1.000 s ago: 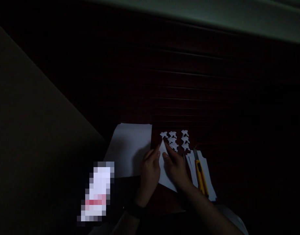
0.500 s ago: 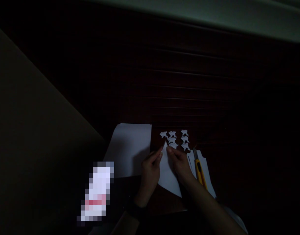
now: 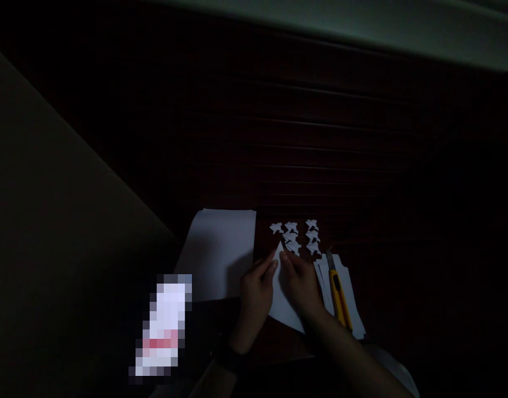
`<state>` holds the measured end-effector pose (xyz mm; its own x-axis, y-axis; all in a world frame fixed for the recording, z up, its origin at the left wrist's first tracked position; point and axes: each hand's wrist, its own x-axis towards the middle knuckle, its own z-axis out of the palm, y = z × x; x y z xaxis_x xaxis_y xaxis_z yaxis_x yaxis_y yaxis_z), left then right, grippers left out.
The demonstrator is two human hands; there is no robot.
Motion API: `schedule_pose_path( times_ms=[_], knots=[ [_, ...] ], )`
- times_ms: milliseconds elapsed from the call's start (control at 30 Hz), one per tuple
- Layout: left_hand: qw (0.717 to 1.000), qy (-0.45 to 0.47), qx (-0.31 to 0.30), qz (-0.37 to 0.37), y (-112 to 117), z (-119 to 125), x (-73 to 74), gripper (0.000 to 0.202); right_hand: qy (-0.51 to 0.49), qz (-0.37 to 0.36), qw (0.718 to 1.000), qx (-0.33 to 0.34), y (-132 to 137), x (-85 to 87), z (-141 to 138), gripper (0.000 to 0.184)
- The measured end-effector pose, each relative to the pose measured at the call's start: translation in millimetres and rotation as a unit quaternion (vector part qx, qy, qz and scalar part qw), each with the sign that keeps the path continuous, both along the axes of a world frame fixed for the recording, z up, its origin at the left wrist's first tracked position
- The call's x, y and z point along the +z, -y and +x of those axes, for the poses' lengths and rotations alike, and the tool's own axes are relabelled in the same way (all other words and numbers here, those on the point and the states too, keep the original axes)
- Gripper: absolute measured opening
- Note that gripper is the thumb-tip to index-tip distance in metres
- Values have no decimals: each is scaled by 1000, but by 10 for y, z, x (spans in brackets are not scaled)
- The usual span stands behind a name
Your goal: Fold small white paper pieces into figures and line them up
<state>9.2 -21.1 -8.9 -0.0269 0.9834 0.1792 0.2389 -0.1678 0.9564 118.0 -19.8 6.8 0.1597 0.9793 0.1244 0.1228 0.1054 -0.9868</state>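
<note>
The scene is very dark. My left hand (image 3: 257, 290) and my right hand (image 3: 300, 283) both pinch the top corner of a small white sheet of paper (image 3: 283, 305) lying on a dark table. The fingertips of both hands meet at the paper's pointed upper tip. Just beyond that tip lie several small folded white paper figures (image 3: 296, 236) in rows.
A large white sheet (image 3: 218, 251) lies left of my hands. To the right, a yellow utility knife (image 3: 339, 296) rests on a stack of white paper strips (image 3: 350, 293). A blurred white and pink patch (image 3: 162, 326) sits lower left. Dark slatted wood stretches behind.
My right hand slid up from lying flat on the paper to pinching its top corner beside my left fingertips. The paper shifted slightly under my hands.
</note>
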Motion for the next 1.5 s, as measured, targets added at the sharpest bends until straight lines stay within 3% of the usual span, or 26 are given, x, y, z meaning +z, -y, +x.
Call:
schedule_pose_path(
  times_ms=[267,467,633,1200,1500],
  knots=[
    [998,49,36,-26,22,-10,21,27,-46,-28,998,23,-13,47,30,28],
    [998,63,12,-23,26,12,-2,23,-71,-81,994,0,-117,53,177,26],
    [998,60,-8,-13,40,32,3,21,-73,-118,990,38,-165,69,326,24],
    [998,44,-34,17,60,40,-12,22,-103,-110,986,69,-188,116,464,18],
    [998,26,-41,30,71,24,-32,23,-87,-79,992,41,-203,106,464,19]
  ],
)
